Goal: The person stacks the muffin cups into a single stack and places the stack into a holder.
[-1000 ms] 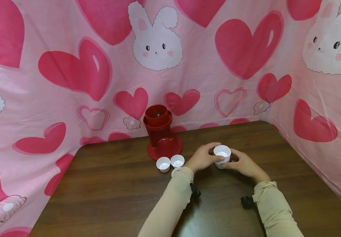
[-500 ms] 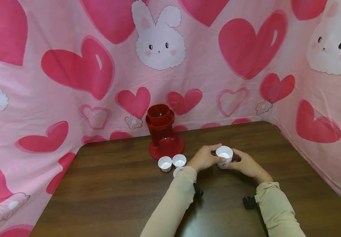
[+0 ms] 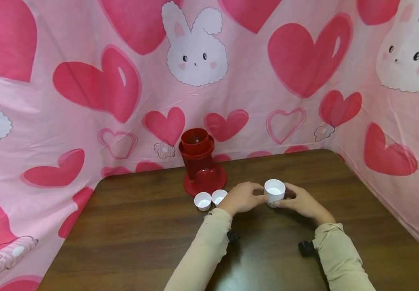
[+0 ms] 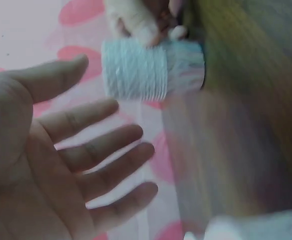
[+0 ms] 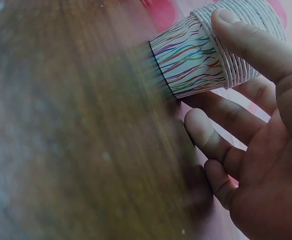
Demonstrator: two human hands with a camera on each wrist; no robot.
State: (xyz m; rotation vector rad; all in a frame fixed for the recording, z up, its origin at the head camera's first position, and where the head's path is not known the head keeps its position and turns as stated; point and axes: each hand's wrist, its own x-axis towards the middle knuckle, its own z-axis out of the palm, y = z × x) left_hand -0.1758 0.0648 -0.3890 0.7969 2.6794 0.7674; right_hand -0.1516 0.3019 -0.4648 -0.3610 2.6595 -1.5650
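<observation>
A nested stack of white paper baking cups [image 3: 274, 192] stands upright on the table at the right of centre. Its many rims show as close ridges in both wrist views, and the lowest cup [image 5: 193, 57] has colourful wavy stripes. My right hand [image 3: 301, 203] holds the stack from the right, thumb on the near side and fingers behind. My left hand [image 4: 50, 155] is off the stack, its fingers spread and relaxed, with thumb and fingertips just left of it. Beside my left wrist, single cups [image 3: 203, 201] sit on the table, one of them partly covered by the hand.
Behind the single cups stands a red cylindrical holder [image 3: 197, 161] on a round base, near the table's back edge. The brown wooden table [image 3: 129, 238] meets a pink cloth backdrop [image 3: 238, 93] with hearts and rabbits at the back and sides.
My left hand has let go of the stack and drawn back to the left, now covering the nearest single cup. The right hand keeps its hold on the stack, which stays in place.
</observation>
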